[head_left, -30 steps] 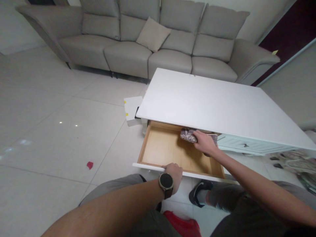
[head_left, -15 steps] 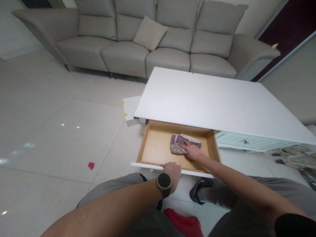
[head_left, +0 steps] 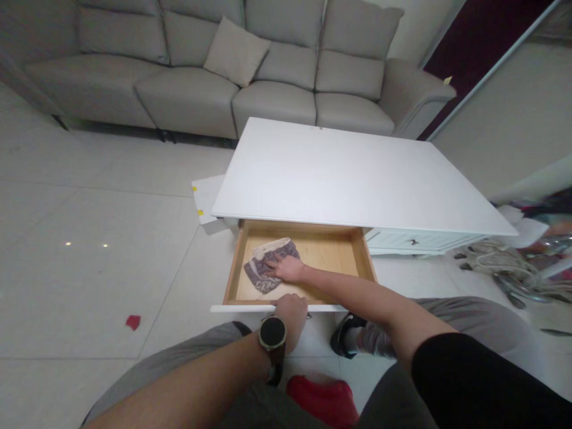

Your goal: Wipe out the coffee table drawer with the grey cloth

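Note:
Inside the pulled-out wooden drawer [head_left: 333, 253] lies a folded brown-and-white patterned cloth [head_left: 263, 275], toward the drawer's left side. My right hand [head_left: 286, 268] rests on top of this cloth, fingers spread and pressing it against the drawer bottom. My left hand [head_left: 292, 313], with a watch on its wrist, is closed around the top edge of the white drawer front [head_left: 241, 308]. Its fingertips are partly hidden by the hand itself.
The drawer belongs to a white coffee table [head_left: 344, 179]. Behind it stands a grey sofa [head_left: 272, 107] with a cushion [head_left: 236, 52]. A white box [head_left: 208, 199] sits left of the table. On the floor are a red scrap [head_left: 133, 322] and a red object [head_left: 322, 399] between my legs.
My right hand and the cloth have moved from the drawer's right-middle to its left side, and the cloth has turned. My left hand keeps its hold on the drawer front. The view has shifted right.

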The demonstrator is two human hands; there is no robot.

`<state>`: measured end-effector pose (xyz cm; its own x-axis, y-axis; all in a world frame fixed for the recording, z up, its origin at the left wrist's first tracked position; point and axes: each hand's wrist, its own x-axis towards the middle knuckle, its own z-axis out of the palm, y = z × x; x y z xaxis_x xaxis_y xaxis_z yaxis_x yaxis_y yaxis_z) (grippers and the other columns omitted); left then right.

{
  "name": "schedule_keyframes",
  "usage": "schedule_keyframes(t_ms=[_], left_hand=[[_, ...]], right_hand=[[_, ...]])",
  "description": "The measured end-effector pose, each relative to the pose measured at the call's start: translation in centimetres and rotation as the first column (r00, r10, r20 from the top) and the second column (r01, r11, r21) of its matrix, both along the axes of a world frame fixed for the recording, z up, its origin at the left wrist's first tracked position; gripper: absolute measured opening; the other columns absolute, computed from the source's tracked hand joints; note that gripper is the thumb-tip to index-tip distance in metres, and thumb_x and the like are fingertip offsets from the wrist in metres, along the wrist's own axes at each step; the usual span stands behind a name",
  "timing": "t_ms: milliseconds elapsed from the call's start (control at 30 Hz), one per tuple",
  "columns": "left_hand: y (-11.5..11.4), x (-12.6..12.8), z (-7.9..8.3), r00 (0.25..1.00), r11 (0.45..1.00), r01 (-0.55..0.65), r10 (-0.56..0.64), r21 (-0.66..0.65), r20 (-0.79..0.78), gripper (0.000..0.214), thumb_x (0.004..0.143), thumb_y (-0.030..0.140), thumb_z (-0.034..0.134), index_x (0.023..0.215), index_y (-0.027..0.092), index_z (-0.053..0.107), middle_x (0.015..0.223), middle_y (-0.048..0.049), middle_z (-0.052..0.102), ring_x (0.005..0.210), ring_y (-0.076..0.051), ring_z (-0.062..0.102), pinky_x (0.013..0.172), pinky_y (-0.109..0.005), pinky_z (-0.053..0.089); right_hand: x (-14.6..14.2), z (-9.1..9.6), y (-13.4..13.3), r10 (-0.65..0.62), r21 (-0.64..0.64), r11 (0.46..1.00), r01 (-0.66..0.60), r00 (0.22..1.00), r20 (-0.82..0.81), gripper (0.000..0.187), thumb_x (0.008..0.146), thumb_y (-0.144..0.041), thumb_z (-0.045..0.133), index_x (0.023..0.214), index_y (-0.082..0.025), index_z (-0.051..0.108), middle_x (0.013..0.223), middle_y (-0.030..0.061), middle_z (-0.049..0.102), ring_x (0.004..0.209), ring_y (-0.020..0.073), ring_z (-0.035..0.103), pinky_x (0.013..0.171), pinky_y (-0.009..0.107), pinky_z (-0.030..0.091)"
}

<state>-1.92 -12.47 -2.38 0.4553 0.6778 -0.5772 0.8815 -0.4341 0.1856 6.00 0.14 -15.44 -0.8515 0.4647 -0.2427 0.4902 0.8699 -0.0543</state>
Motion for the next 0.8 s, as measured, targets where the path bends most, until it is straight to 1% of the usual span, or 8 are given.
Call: schedule_keyframes(t_ms=[100, 233, 300, 367, 467, 567, 700, 800], left_hand=[[0.1, -0.1, 0.2, 1.000, 1.000, 0.026, -0.026, -0.018, -0.012, 0.041, 0.094, 0.002, 0.037, 0.120, 0.010, 0.068, 0.110, -0.0205, 0.073, 0.107, -0.030, 0.071, 0.087, -0.047, 0.060], [0.1, -0.2, 0.1, 0.999, 0.999, 0.045, -0.045, -0.013, -0.021, 0.039, 0.094, 0.002, 0.039, 0.119, 0.010, 0.068, 0.107, -0.0205, 0.072, 0.106, -0.031, 0.071, 0.084, -0.046, 0.060], [0.1, -0.2, 0.0, 0.999, 0.999, 0.051, -0.051, -0.006, -0.019, 0.038, 0.094, 0.003, 0.039, 0.118, 0.009, 0.067, 0.107, -0.0208, 0.071, 0.106, -0.032, 0.071, 0.083, -0.046, 0.060], [0.1, -0.2, 0.0, 0.999, 0.999, 0.043, -0.044, -0.012, -0.016, 0.038, 0.094, 0.002, 0.038, 0.116, 0.010, 0.067, 0.107, -0.0207, 0.071, 0.106, -0.032, 0.070, 0.083, -0.047, 0.059], [0.1, -0.2, -0.1, 1.000, 0.999, 0.029, -0.029, -0.026, -0.012, 0.038, 0.093, 0.001, 0.038, 0.116, 0.010, 0.067, 0.107, -0.0204, 0.071, 0.106, -0.033, 0.070, 0.083, -0.049, 0.059], [0.0, -0.3, -0.4, 0.999, 0.999, 0.039, -0.039, -0.019, -0.006, 0.036, 0.094, 0.004, 0.039, 0.116, 0.010, 0.067, 0.107, -0.0206, 0.071, 0.106, -0.033, 0.070, 0.082, -0.048, 0.059], [0.0, -0.1, -0.7, 0.998, 0.999, 0.050, -0.050, -0.002, -0.024, 0.038, 0.094, 0.004, 0.037, 0.115, 0.011, 0.068, 0.106, -0.0199, 0.072, 0.104, -0.033, 0.071, 0.081, -0.046, 0.058], [0.0, 0.1, -0.4, 0.999, 1.000, 0.030, -0.029, 0.005, -0.037, 0.040, 0.094, 0.004, 0.037, 0.115, 0.011, 0.069, 0.107, -0.0196, 0.073, 0.104, -0.032, 0.071, 0.083, -0.044, 0.058]], right_hand=[[6.8, 1.3, 2.0, -0.223, 0.012, 0.975, 0.222, 0.973, 0.062, 0.045, 0.098, -0.016, 0.046, 0.136, -0.033, 0.064, 0.153, 0.0113, 0.048, 0.129, 0.0342, 0.051, 0.081, 0.041, 0.055], [15.7, 3.5, 2.5, -0.542, 0.005, 0.839, 0.543, 0.836, 0.086, 0.044, 0.091, -0.010, 0.054, 0.125, -0.033, 0.071, 0.141, 0.0089, 0.059, 0.116, 0.0262, 0.059, 0.086, 0.037, 0.051], [18.7, 4.3, 1.4, -0.618, 0.035, 0.786, 0.617, 0.781, 0.091, 0.047, 0.086, -0.005, 0.057, 0.122, -0.029, 0.072, 0.136, 0.0119, 0.062, 0.106, 0.0242, 0.063, 0.083, 0.035, 0.050], [19.9, 4.6, 0.2, -0.684, 0.072, 0.730, 0.680, 0.724, 0.090, 0.050, 0.084, -0.002, 0.055, 0.125, -0.025, 0.071, 0.131, 0.0158, 0.063, 0.095, 0.0222, 0.066, 0.079, 0.033, 0.049], [18.6, 4.2, -0.6, -0.755, 0.099, 0.656, 0.748, 0.651, 0.082, 0.053, 0.086, -0.003, 0.049, 0.133, -0.020, 0.066, 0.122, 0.0198, 0.065, 0.087, 0.0211, 0.067, 0.076, 0.033, 0.049], [14.4, 3.3, 0.1, -0.758, 0.065, 0.652, 0.755, 0.648, 0.074, 0.053, 0.086, -0.008, 0.051, 0.136, -0.020, 0.063, 0.118, 0.0191, 0.067, 0.088, 0.0223, 0.067, 0.079, 0.034, 0.050], [6.8, 1.9, 1.3, -0.643, -0.045, 0.762, 0.646, 0.763, 0.059, 0.056, 0.087, -0.016, 0.055, 0.139, -0.036, 0.061, 0.141, 0.0098, 0.059, 0.104, 0.0238, 0.066, 0.088, 0.036, 0.053], [1.3, 1.0, 1.4, -0.337, -0.069, 0.938, 0.339, 0.941, 0.038, 0.057, 0.093, -0.017, 0.049, 0.143, -0.043, 0.055, 0.160, 0.0042, 0.041, 0.130, 0.0308, 0.052, 0.090, 0.044, 0.054]])
